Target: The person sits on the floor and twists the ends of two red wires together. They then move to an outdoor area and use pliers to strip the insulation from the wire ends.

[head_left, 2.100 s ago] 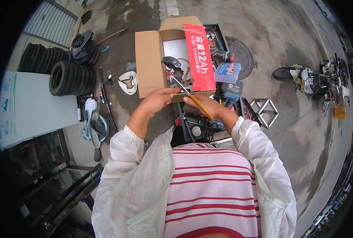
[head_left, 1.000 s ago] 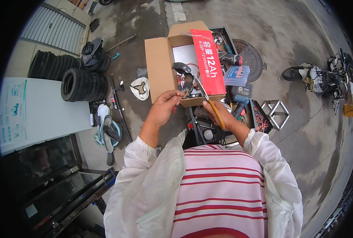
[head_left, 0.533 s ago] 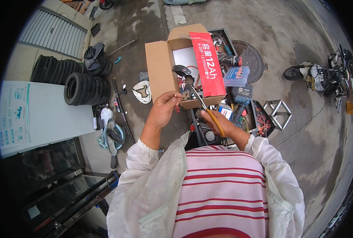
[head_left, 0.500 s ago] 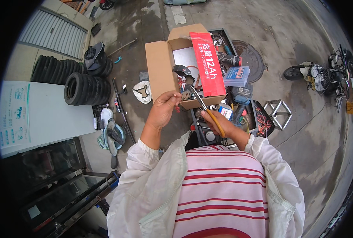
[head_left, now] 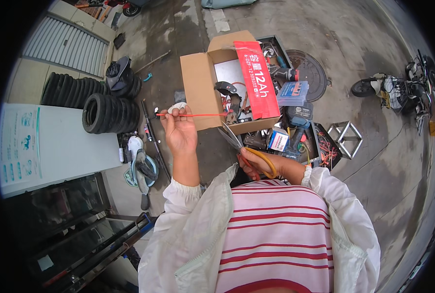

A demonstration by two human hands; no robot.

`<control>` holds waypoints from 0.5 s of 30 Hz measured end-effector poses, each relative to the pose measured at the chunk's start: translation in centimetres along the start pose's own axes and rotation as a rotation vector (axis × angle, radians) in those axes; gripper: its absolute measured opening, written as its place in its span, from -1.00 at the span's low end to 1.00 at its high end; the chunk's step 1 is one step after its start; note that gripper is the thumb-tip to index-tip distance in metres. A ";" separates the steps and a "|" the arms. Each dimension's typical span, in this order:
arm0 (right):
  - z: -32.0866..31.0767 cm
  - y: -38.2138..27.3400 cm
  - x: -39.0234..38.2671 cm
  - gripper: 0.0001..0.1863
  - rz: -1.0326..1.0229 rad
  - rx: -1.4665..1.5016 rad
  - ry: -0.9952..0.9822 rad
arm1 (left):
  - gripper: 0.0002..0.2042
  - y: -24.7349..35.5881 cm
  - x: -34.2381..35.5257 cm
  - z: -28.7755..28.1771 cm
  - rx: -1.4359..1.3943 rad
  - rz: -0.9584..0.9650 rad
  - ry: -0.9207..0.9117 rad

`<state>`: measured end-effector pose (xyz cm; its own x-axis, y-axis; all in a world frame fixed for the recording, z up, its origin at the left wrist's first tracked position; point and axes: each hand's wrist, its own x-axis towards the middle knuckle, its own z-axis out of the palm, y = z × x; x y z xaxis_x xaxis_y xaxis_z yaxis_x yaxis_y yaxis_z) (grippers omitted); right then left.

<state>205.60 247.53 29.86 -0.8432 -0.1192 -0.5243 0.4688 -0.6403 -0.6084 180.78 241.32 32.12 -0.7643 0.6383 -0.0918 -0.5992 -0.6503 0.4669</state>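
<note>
My left hand is closed at the fingertips around a thin red wire with a dark piece at its left end. The wire runs straight to the right, across the front flap of an open cardboard box. My right hand grips a pair of scissors by the yellow-orange handles, with the blades pointing up and left toward the box's near corner. The wire's right end lies close above the blade tips; whether they touch I cannot tell. Inside the box are dark parts and several small loose pieces.
Beneath and beside the box stands a dark tool tray with a blue cordless drill. A clear blue case lies right of the box. Tyres are stacked at left. A metal frame and a motorcycle stand at right.
My left hand has moved left and turned palm up, and the red wire now shows stretched out from it. My right hand with the scissors has drawn back toward my body.
</note>
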 end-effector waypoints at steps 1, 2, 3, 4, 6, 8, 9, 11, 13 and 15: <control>0.0 0.1 0.9 -0.31 -0.014 0.005 0.014 | -0.90 0.0 -0.2 0.2 -0.016 -0.019 -0.012; 0.0 0.0 1.6 -0.30 -0.028 0.011 0.027 | -0.90 -0.1 -0.4 0.3 -0.032 -0.038 -0.023; -0.2 -0.1 2.2 -0.27 -0.057 0.046 0.024 | -0.91 -0.2 -0.6 0.5 -0.049 -0.057 -0.035; -0.1 -0.5 2.8 -0.27 -0.088 0.075 0.076 | -0.90 -0.2 -1.0 0.5 -0.061 -0.068 -0.032; -0.1 -1.1 3.8 -0.27 -0.150 0.132 0.181 | -0.88 -0.3 -1.8 0.6 -0.085 -0.092 -0.028; -0.3 -1.9 4.0 -0.26 -0.140 0.137 0.185 | -0.90 0.0 -2.6 0.2 -0.064 -0.090 -0.001; -0.4 -2.1 4.0 -0.25 -0.120 0.135 0.188 | -0.91 0.0 -2.9 -0.1 -0.053 -0.089 0.013; -0.6 -2.0 4.1 -0.23 -0.082 0.114 0.214 | -0.91 -0.1 -3.3 -0.6 -0.066 -0.117 0.018; -0.9 -1.6 4.5 -0.20 -0.046 0.073 0.255 | -0.90 -0.1 -3.5 -1.0 -0.073 -0.130 0.025; -0.8 -1.6 4.4 -0.18 -0.039 0.055 0.277 | -0.90 -0.2 -3.6 -1.2 -0.074 -0.129 0.034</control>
<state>201.33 248.63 28.00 -0.7528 0.1130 -0.6485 0.4164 -0.6812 -0.6021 183.36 238.64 31.34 -0.6865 0.7051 -0.1777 -0.7082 -0.5929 0.3833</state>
